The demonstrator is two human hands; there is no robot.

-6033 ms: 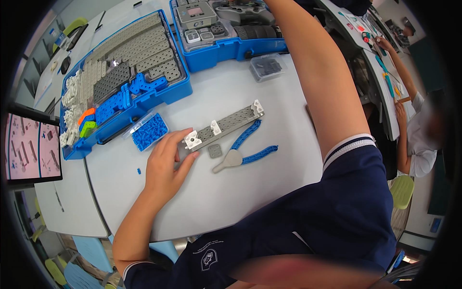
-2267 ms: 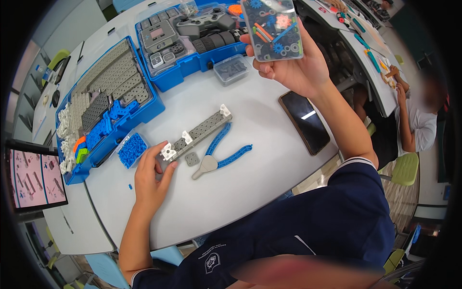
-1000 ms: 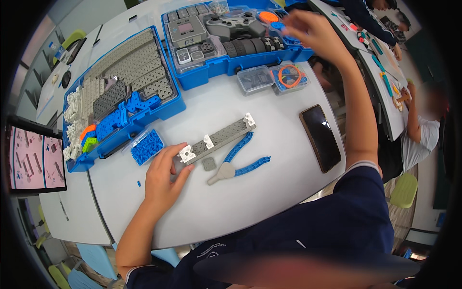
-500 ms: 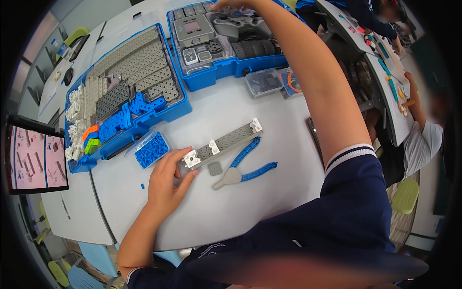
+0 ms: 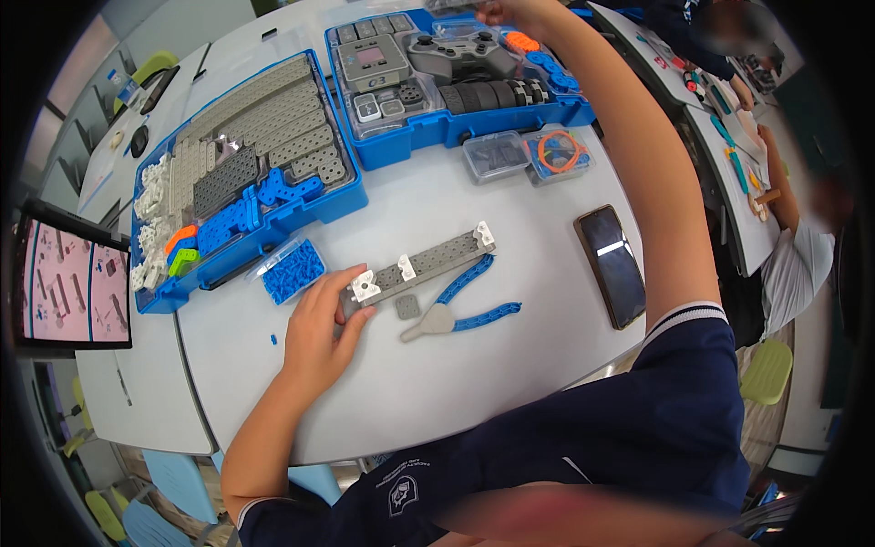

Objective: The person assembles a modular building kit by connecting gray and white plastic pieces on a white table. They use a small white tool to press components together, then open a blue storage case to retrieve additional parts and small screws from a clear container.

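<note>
From where I'm standing, the left hand (image 5: 319,324) is grasping the near end of a grey beam (image 5: 433,264), which is lying mid-desk (image 5: 510,392) with white connectors (image 5: 405,267) sitting along it. The right hand (image 5: 512,11) is hovering at the far side of the controller box (image 5: 392,149), beside some clear plastic (image 5: 456,7); I'm not managing to tell whether it is gripping anything. To my eye the person is steadying the beam while searching for a part, and the next move is calling for a careful pick without nudging the beam.

A small grey plate (image 5: 406,306) and a blue-handled tool (image 5: 440,318) are lying just beside the beam, and a tub of blue pins (image 5: 293,272) is standing near the left hand. A phone (image 5: 612,264) is resting toward the right edge. Beyond the left side a screen (image 5: 73,287) is showing parts, and a person in white (image 5: 802,273) is working at another table.
</note>
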